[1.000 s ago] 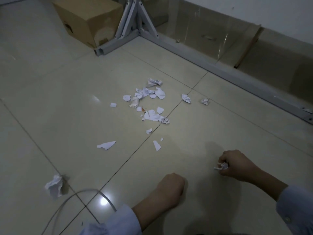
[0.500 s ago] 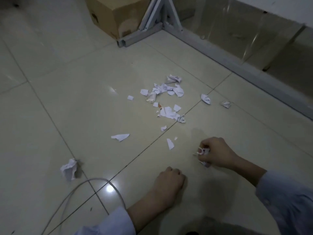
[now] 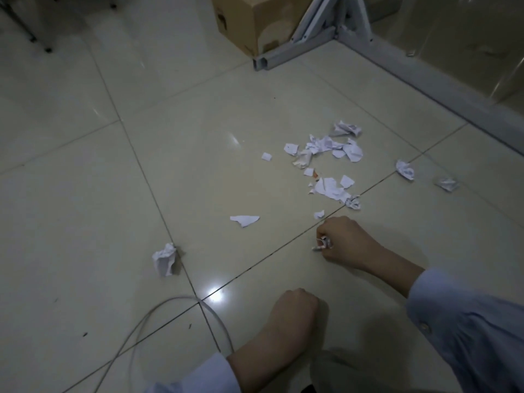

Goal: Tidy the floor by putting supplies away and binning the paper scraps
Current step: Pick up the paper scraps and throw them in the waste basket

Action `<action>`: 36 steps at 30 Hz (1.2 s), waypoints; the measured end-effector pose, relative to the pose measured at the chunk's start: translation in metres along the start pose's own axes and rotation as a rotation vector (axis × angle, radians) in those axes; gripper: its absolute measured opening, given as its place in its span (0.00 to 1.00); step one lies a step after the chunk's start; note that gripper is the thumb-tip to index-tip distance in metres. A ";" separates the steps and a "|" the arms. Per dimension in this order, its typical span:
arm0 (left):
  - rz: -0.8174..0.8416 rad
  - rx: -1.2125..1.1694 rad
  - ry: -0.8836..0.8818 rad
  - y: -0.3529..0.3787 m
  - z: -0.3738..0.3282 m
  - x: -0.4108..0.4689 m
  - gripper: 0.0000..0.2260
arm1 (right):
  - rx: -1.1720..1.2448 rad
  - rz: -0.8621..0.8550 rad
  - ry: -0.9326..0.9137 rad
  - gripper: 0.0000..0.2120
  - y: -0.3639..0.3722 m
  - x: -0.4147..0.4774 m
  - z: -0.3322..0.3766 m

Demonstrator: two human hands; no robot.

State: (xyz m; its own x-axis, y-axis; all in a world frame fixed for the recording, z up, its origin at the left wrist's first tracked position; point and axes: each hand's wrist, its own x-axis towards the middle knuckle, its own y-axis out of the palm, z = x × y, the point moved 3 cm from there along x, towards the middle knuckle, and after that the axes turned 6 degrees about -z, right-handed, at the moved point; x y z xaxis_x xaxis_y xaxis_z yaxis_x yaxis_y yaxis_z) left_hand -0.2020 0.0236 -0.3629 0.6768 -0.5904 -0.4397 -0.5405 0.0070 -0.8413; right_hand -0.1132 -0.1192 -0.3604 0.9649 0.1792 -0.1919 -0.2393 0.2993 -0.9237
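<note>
Down on the tiled floor [image 3: 85, 222], the right hand [image 3: 348, 242] has its fingers curled around a small wad of paper [image 3: 323, 243], which pokes out white from the side of the fist. This hand sits on a tile joint, just short of one small scrap [image 3: 319, 214]. The left hand [image 3: 295, 310] is closed into a fist with its knuckles on the floor nearer the person, and nothing shows in it. Most of the loose paper scraps [image 3: 330, 188] lie scattered beyond the right hand, with a flat torn piece [image 3: 244, 220] to their left and two crumpled bits [image 3: 405, 170] further right. A larger crumpled ball [image 3: 164, 259] lies apart on the left, near a pale cable [image 3: 170, 303] that loops across the tiles. At the top stand a cardboard box [image 3: 255, 18] and a grey metal frame [image 3: 368, 49].
</note>
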 end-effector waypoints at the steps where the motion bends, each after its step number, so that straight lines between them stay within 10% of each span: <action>1: 0.008 -0.005 0.003 -0.002 -0.001 0.000 0.10 | -0.011 0.002 0.005 0.06 0.001 0.001 0.001; 19: 0.114 -0.020 -0.010 -0.006 -0.003 0.000 0.13 | 0.248 -0.027 0.051 0.06 -0.003 0.024 0.017; 28: -0.361 0.016 -0.633 -0.075 0.137 -0.025 0.12 | 0.309 -0.065 -0.148 0.07 -0.002 0.066 0.077; 36: -0.272 -0.034 -0.826 -0.060 0.214 -0.048 0.10 | 0.087 0.018 -0.320 0.04 0.022 0.087 0.114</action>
State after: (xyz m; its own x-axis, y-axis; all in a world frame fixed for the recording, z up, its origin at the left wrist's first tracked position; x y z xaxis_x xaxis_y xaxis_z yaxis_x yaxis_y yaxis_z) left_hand -0.0948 0.2246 -0.3584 0.9235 0.2068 -0.3230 -0.3128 -0.0810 -0.9464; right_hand -0.0466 0.0103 -0.3600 0.8808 0.4665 -0.0814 -0.2777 0.3696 -0.8867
